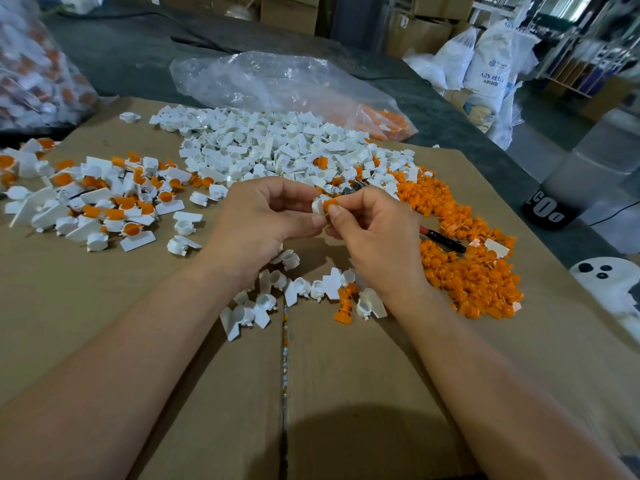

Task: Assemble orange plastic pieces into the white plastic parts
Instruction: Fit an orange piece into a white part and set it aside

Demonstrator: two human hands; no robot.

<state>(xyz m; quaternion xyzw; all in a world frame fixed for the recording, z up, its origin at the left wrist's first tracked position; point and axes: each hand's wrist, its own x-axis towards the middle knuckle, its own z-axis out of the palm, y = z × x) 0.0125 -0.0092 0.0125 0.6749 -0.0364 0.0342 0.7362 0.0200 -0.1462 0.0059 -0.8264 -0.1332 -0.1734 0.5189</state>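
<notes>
White part [317, 206] pinched in left grip [263, 216], orange pc [330, 203] clamped in right grip [374, 230]; insertion underway, aligned push-in judged needed next.

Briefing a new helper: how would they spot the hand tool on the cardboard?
Go to the orange pile at the right of the cardboard. Beside the right hand, a handle lies across it, the only long red-and-black thing there.

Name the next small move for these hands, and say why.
Probably press the orange piece into the white part until seated: the right hand pinches the piece at the part's mouth, the left hand holds the part, and orange shows outside it.
</notes>
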